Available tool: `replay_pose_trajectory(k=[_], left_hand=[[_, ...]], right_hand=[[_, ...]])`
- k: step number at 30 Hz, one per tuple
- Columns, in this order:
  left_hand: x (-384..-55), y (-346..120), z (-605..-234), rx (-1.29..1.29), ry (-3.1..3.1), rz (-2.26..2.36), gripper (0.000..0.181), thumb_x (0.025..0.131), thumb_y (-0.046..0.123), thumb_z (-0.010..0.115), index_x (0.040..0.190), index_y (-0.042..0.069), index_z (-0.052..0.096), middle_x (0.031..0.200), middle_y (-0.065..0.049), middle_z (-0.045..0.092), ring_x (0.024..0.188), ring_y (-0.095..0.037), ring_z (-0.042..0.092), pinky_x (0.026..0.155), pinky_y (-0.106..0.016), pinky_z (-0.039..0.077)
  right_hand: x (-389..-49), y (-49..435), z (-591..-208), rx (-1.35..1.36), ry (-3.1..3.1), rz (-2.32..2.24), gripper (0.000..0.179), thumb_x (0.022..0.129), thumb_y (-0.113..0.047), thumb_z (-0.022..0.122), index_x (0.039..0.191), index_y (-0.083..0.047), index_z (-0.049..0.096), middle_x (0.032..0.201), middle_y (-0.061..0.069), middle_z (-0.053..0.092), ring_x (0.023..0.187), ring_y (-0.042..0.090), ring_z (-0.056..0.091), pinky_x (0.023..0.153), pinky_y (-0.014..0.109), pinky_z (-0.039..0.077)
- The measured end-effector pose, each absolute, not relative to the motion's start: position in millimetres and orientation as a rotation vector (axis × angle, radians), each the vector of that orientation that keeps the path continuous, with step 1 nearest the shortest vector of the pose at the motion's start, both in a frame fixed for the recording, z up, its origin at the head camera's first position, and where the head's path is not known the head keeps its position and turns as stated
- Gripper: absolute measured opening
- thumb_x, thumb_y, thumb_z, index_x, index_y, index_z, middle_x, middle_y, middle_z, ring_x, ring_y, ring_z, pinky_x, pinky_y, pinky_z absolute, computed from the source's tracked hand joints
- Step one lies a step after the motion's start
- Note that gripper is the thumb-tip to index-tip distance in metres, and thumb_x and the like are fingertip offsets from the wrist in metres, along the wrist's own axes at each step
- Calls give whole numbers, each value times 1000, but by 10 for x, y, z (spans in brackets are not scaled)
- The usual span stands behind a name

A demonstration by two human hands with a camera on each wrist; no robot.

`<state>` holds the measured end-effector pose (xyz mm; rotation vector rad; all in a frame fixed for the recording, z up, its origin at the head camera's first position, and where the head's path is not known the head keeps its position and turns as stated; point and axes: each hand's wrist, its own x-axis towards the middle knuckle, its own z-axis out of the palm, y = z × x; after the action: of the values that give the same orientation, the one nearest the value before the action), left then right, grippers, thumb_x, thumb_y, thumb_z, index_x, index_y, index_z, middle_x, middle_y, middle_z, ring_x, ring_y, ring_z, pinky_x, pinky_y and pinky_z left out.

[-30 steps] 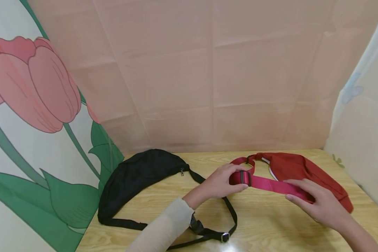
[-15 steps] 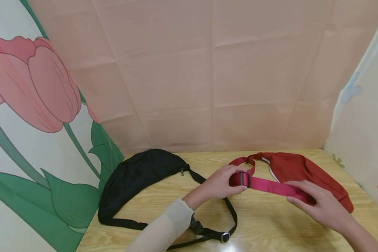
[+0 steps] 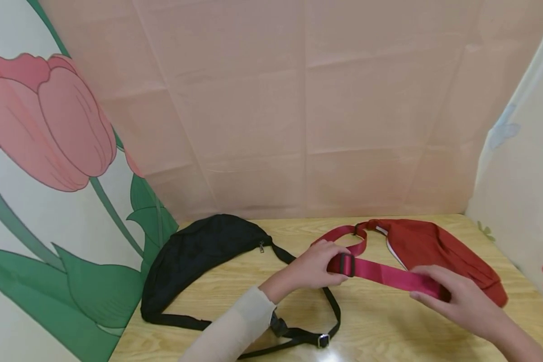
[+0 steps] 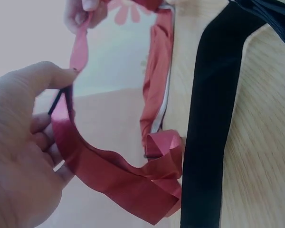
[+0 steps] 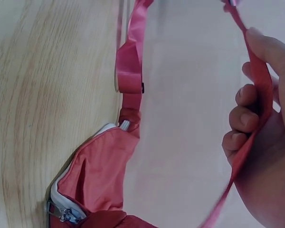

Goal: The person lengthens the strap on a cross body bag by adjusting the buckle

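Observation:
A red waist bag (image 3: pixel 434 246) lies at the right of the table, its strap (image 3: pixel 384 276) lifted off the wood between my hands. At the strap's black slide buckle (image 3: pixel 347 265), my left hand (image 3: pixel 312 266) pinches the webbing between thumb and fingers. My right hand (image 3: pixel 461 301) grips the strap further right, in front of the bag. In the right wrist view the red strap (image 5: pixel 261 90) passes between the thumb and the curled fingers. The left wrist view shows the strap hanging in a loop (image 4: pixel 99 166) below the left hand. The strap stretch between the hands looks nearly straight.
A black waist bag (image 3: pixel 203 256) lies on the left of the wooden table (image 3: pixel 371 327). Its strap runs under the left forearm, with a black clip (image 3: pixel 280 324) and a metal buckle (image 3: pixel 323 341) near the front. A pink sheet (image 3: pixel 253 125) hangs behind the table.
My left hand and the slide buckle have shifted slightly left and down. The right hand has dropped a little, and more of the strap loop shows behind the left hand.

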<state>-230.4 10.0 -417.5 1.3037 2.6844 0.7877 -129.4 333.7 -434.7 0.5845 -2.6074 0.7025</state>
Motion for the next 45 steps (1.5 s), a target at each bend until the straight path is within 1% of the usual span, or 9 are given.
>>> replay_pose_trajectory(k=[6, 15, 19, 24, 27, 32, 37, 41, 45], left_hand=[[-2268, 18, -4194, 1310, 2816, 509, 38, 88, 46, 77, 115, 22, 66, 107, 14, 60, 99, -4, 46, 75, -15, 41], [-2190, -57, -4241, 1262, 3047, 222, 44, 80, 58, 80, 108, 24, 72, 106, 8, 51, 99, -10, 40, 78, -20, 37], [-2165, -68, -4276, 1133, 3035, 276, 46, 80, 59, 80, 108, 24, 71, 101, 7, 48, 94, -10, 40, 72, -20, 37], [-2166, -84, -4332, 1034, 2986, 327, 51, 80, 61, 78, 115, 25, 69, 101, 12, 64, 83, -5, 51, 74, -24, 44], [-2177, -94, -4372, 964, 2949, 414, 51, 80, 60, 79, 116, 27, 68, 104, 10, 65, 81, -6, 53, 76, -27, 47], [-2185, -124, -4460, 734, 2786, 738, 38, 82, 58, 78, 101, 27, 65, 107, 6, 52, 83, -10, 50, 69, -25, 45], [-2187, -145, -4563, 673, 2666, 917, 38, 92, 62, 63, 89, 24, 67, 118, 5, 53, 93, -8, 54, 75, -27, 46], [-2191, -132, -4620, 712, 2656, 970, 33, 99, 52, 60, 85, 21, 64, 117, 1, 55, 88, -8, 53, 71, -26, 45], [-2171, -88, -4655, 691, 2671, 993, 13, 98, 30, 67, 96, 20, 60, 111, -1, 50, 71, -11, 50, 61, -25, 43]], right_hand=[[-1205, 3261, -4334, 719, -2609, 777, 45, 78, -14, 88, 111, -31, 63, 88, -21, 58, 67, -3, 49, 54, 19, 40], [-1164, 3239, -4372, 900, -2704, 750, 36, 85, -18, 83, 114, -24, 63, 90, -23, 56, 71, -7, 48, 56, 20, 42], [-1152, 3237, -4403, 974, -2724, 781, 32, 88, -17, 79, 116, -22, 64, 90, -24, 57, 71, -7, 49, 56, 20, 43], [-1149, 3218, -4450, 1070, -2684, 811, 32, 89, -13, 77, 115, -24, 64, 90, -25, 57, 73, -8, 49, 57, 19, 43], [-1154, 3192, -4485, 1099, -2703, 854, 30, 91, -13, 75, 116, -22, 63, 90, -25, 57, 73, -8, 49, 57, 20, 43], [-1163, 3121, -4568, 1151, -2759, 934, 24, 93, -13, 72, 116, -17, 64, 91, -24, 57, 74, -8, 49, 57, 20, 44], [-1187, 3070, -4588, 1169, -2892, 1048, 22, 97, -20, 68, 118, -13, 64, 90, -21, 59, 76, -6, 51, 61, 20, 47], [-1278, 3103, -4525, 1238, -2899, 1106, 22, 100, -21, 64, 121, -14, 64, 93, -20, 62, 80, -4, 54, 63, 22, 48], [-1470, 3207, -4400, 1202, -2859, 974, 25, 100, -22, 65, 124, -17, 63, 103, -16, 65, 88, -1, 59, 69, 25, 52]])
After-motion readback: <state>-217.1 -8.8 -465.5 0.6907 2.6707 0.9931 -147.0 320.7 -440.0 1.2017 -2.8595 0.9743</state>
